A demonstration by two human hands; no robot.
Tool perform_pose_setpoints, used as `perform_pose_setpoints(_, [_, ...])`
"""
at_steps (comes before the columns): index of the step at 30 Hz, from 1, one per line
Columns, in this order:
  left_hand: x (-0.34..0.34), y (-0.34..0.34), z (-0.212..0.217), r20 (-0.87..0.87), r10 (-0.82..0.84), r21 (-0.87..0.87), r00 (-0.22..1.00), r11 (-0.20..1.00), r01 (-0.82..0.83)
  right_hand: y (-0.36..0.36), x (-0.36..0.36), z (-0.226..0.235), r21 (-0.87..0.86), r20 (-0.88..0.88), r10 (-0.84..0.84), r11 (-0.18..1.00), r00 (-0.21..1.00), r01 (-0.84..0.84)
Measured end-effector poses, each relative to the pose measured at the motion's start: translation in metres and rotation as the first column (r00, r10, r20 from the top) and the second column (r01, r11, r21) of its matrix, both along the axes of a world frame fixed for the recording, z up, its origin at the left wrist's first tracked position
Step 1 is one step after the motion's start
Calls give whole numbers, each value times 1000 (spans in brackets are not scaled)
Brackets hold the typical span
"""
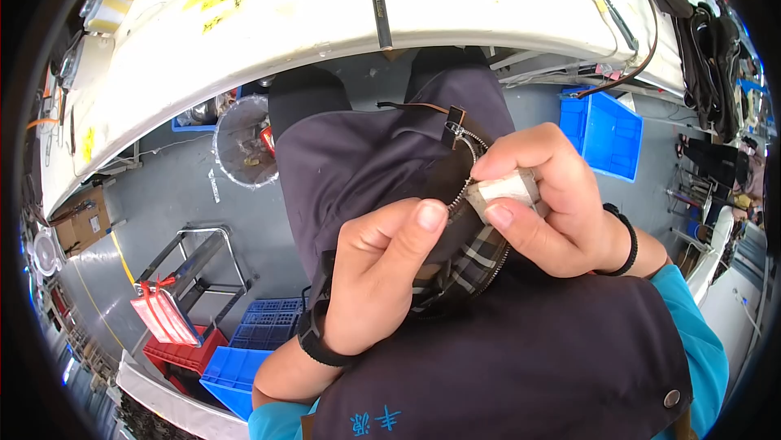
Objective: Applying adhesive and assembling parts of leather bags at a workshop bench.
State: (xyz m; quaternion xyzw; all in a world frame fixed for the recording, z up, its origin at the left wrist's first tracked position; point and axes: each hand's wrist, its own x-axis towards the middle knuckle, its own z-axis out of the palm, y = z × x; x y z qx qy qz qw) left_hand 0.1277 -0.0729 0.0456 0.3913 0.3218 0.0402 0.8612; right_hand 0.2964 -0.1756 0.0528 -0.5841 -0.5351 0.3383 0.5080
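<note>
Pinching a dark zippered bag (461,227) by its rim, the left hand (376,265) has a narrow grip; the right hand (553,204) has its grip closed on a small pale block (508,188) just beside the bag's zipper (464,191); the bag lies on the lap (342,151), plaid lining (473,262) showing; it looks to me light and floppy, probably best held by its firmer zipper edge.

Head-worn fisheye, facing steeply down, close above lap (342,151).
</note>
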Motion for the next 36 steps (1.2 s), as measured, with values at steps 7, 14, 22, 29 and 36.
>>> perform_pose_setpoints(7, [-11, 4, -6, 146, -132, 94, 980, 988, 119, -3, 22, 14, 117, 436, 43, 988, 899, -104])
perform_pose_setpoints(14, [-10, -2, -10, 119, -214, 334, 970, 928, 164, 3, 18, 18, 92, 808, 104, 950, 580, -299])
perform_pose_setpoints(22, [-7, -8, -12, 119, -222, 390, 968, 907, 160, 8, 9, 4, 193, 762, 98, 910, 641, -368])
perform_pose_setpoints(29, [-4, -5, -6, 119, -262, 395, 958, 897, 197, 3, 26, 2, 204, 802, 74, 898, 593, -388])
perform_pose_setpoints(36, [-4, -8, -15, 175, -293, 516, 940, 840, 166, 10, 8, -2, 254, 775, 43, 892, 630, -374])
